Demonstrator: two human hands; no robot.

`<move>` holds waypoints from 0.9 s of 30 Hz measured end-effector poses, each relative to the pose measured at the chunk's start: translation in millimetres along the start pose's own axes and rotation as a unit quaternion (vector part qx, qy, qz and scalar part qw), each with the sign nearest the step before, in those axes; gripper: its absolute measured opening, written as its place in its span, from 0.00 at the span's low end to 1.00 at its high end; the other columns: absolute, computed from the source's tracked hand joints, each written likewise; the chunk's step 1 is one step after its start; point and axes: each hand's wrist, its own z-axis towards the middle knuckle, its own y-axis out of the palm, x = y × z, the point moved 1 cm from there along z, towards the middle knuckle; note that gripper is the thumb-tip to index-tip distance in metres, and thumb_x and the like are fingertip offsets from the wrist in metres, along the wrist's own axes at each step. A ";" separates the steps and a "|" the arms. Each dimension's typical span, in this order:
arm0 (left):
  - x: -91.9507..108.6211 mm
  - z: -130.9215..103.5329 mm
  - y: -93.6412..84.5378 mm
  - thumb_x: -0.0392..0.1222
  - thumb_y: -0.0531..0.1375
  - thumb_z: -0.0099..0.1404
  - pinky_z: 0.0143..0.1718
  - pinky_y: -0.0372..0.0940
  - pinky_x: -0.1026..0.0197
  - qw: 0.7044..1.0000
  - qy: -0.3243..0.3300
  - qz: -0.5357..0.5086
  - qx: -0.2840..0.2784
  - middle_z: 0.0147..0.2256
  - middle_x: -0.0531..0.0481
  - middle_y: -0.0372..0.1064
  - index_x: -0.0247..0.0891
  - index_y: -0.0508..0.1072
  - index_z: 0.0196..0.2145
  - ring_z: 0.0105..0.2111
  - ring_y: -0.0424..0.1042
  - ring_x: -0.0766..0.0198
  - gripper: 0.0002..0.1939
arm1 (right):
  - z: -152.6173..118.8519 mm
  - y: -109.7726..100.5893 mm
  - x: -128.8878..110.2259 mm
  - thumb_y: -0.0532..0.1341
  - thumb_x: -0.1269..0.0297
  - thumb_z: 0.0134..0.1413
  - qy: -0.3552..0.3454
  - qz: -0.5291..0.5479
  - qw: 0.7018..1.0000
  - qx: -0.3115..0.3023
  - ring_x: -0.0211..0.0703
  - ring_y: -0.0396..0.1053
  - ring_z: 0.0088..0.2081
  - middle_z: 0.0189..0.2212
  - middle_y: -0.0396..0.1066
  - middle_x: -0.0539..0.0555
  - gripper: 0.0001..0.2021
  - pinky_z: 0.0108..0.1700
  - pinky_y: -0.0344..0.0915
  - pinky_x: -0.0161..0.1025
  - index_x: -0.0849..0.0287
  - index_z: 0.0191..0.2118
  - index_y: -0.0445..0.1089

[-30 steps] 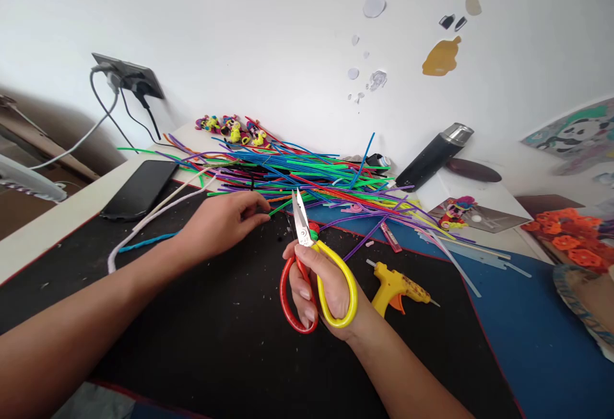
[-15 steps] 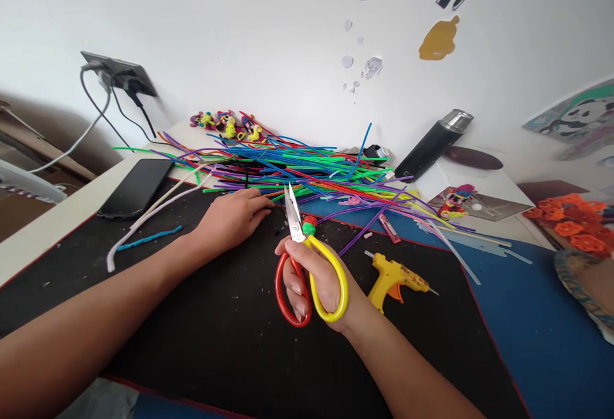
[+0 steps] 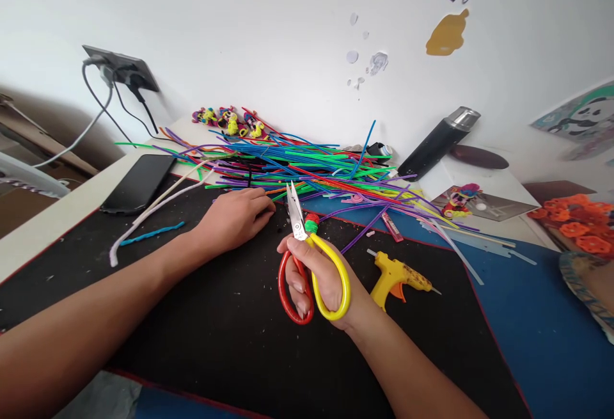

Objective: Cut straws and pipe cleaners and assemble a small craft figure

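My right hand holds a pair of scissors with one red and one yellow handle. Their blades point away from me and stand slightly apart, with nothing visible between them. A small red and green coil shows just behind the scissors' pivot. My left hand rests low over the black mat, its fingers bent and pressed together at the near edge of a pile of coloured pipe cleaners. Whatever its fingertips hold, if anything, is hidden.
A yellow glue gun lies right of my right hand. A phone, a twisted blue pipe cleaner and pale ones are at left. Small figures sit behind the pile. A black flask leans at back right, near orange flowers.
The view has shifted slightly. My left fingers have drawn in a little and curl more. The scissors stay in my right hand, blades still apart.
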 end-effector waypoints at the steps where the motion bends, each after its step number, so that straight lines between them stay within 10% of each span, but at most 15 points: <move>1: 1.9 -2.0 -1.0 0.43 0.54 0.79 0.40 0.70 0.54 1.000 0.012 -0.003 0.006 0.43 0.43 0.82 0.41 0.83 0.44 0.42 0.80 0.51 0.16 | -0.1 -0.3 0.1 0.71 0.38 0.61 0.000 0.001 1.000 0.000 0.34 0.58 0.13 0.17 0.65 0.39 0.25 0.16 0.62 0.31 0.56 0.45 0.71; 15: 12.6 -15.2 -1.6 0.42 0.54 0.83 0.39 0.67 0.54 0.986 0.165 0.021 0.013 0.35 0.47 0.76 0.40 0.79 0.41 0.34 0.75 0.56 0.15 | -1.1 -4.6 -2.2 0.71 0.38 0.62 -0.010 -0.011 1.000 0.005 0.33 0.59 0.13 0.17 0.65 0.39 0.25 0.16 0.61 0.30 0.57 0.45 0.72; 27: 2.8 -14.6 -16.0 0.40 0.58 0.77 0.42 0.69 0.58 0.986 0.112 -0.111 -0.051 0.40 0.48 0.82 0.43 0.82 0.43 0.39 0.80 0.57 0.11 | -1.1 -4.2 -1.3 0.71 0.37 0.61 0.011 -0.023 1.000 0.017 0.33 0.59 0.13 0.17 0.65 0.39 0.26 0.16 0.61 0.30 0.57 0.45 0.72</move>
